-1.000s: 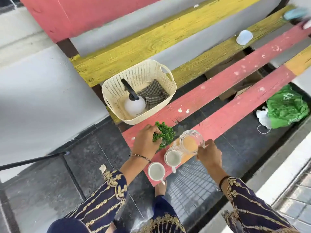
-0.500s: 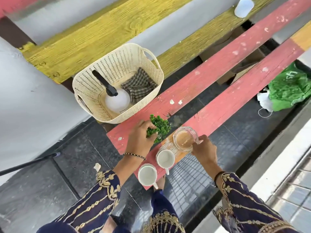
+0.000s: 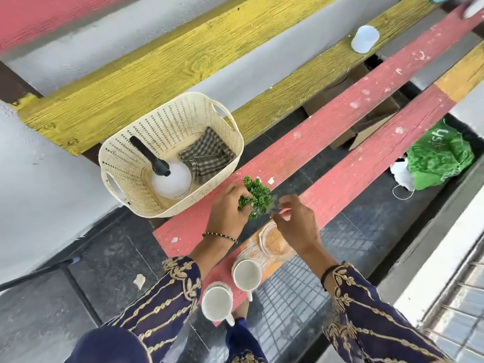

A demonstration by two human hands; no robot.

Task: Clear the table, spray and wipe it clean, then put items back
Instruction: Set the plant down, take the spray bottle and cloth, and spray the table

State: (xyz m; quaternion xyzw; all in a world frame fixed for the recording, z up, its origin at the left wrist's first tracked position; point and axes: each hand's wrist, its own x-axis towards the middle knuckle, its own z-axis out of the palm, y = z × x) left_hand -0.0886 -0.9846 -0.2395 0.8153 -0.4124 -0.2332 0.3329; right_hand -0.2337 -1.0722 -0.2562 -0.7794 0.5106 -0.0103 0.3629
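My left hand (image 3: 227, 213) grips a small green plant (image 3: 258, 196) above the red planks of the slatted table (image 3: 327, 132). My right hand (image 3: 296, 222) hovers just right of the plant, fingers loosely bent, holding nothing. Under that hand a glass jar (image 3: 273, 241) with tan contents stands on the near plank. Two white cups (image 3: 246, 274) (image 3: 216, 302) stand at the plank's near end. A cream basket (image 3: 170, 153) to the left holds a white spray bottle (image 3: 170, 176) with a black nozzle and a checked cloth (image 3: 207, 158).
A pale blue cup (image 3: 364, 39) stands on the far yellow plank. A green plastic bag (image 3: 440, 158) and cardboard boxes (image 3: 366, 119) lie on the dark tiled floor under the slats. A dark rod (image 3: 34, 273) lies at the left. Wide gaps separate the planks.
My right hand has let go of the glass jar and risen toward the plant. The left hand keeps hold of the plant. The view has shifted closer.
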